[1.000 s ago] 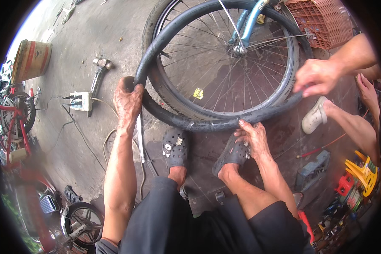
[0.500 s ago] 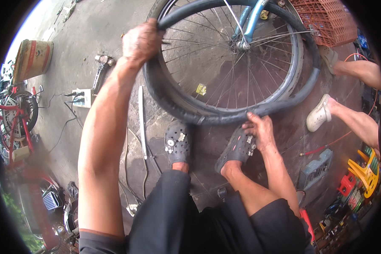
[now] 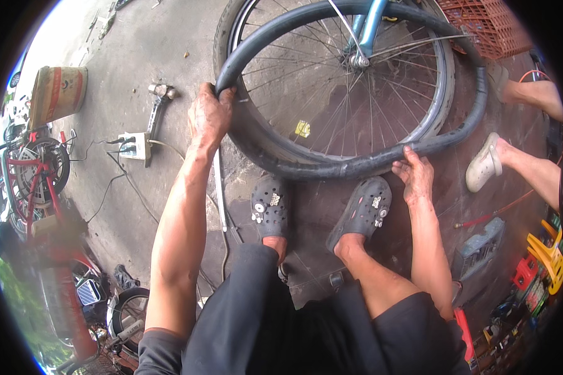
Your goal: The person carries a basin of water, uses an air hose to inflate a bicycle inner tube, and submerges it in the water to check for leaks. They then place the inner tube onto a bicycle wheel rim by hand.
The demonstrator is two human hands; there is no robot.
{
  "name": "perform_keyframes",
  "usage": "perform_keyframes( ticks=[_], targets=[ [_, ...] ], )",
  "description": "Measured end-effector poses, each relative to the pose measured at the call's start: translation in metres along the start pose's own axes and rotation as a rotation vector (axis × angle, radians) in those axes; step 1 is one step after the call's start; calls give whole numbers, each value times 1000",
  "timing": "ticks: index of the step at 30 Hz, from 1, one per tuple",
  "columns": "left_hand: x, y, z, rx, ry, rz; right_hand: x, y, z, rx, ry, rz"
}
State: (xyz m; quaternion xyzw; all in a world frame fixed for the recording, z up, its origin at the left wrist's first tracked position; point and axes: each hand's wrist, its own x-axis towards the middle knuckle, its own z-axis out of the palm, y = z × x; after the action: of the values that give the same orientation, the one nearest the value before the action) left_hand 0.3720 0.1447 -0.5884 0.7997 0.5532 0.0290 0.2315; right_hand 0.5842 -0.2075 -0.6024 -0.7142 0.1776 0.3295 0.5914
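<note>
A puffed-up black inner tube hangs loosely around the lower side of a spoked bicycle wheel. My left hand is closed around the tube at its left side. On the lower right stretch, my right hand grips the tube lightly, one digit over its upper face and the others curled by its lower edge. The wheel stays attached to a blue fork, with its tyre still around the rim. Some of the tube's far part passes behind or beside the fork.
A hammer lies left of the wheel, near a white power strip with cords. A brown bucket stands farther left. My clogs are just below the tube. Another person's leg and pale clog are at right, below a red basket.
My left hand has come down along the tube's left side and now grips it lower. My right hand has shifted slightly right and up, staying on the tube.
</note>
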Motion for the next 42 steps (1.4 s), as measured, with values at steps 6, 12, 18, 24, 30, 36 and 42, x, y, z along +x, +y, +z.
perform_keyframes(
  ticks=[6, 12, 18, 24, 30, 36, 42],
  targets=[
    [10, -4, 7, -61, -29, -157, 11, 8, -1, 137, 112, -38],
    [-1, 18, 2, -134, -68, -304, 18, 17, -19, 113, 109, -7],
    [22, -3, 13, -200, -77, -201, 52, 2, -38, 279, 276, 98],
    [26, -13, 23, 38, 47, -118, 44, -5, -21, 122, 359, -44],
    [24, -8, 28, 69, 65, -126, 49, -7, -20, 69, 399, -125],
    [25, -1, 23, 105, 85, -120, 60, -9, -15, -324, 484, -308],
    [8, -2, 28, 83, 150, -50, 8, 18, -17, -635, 226, -775]
  ],
)
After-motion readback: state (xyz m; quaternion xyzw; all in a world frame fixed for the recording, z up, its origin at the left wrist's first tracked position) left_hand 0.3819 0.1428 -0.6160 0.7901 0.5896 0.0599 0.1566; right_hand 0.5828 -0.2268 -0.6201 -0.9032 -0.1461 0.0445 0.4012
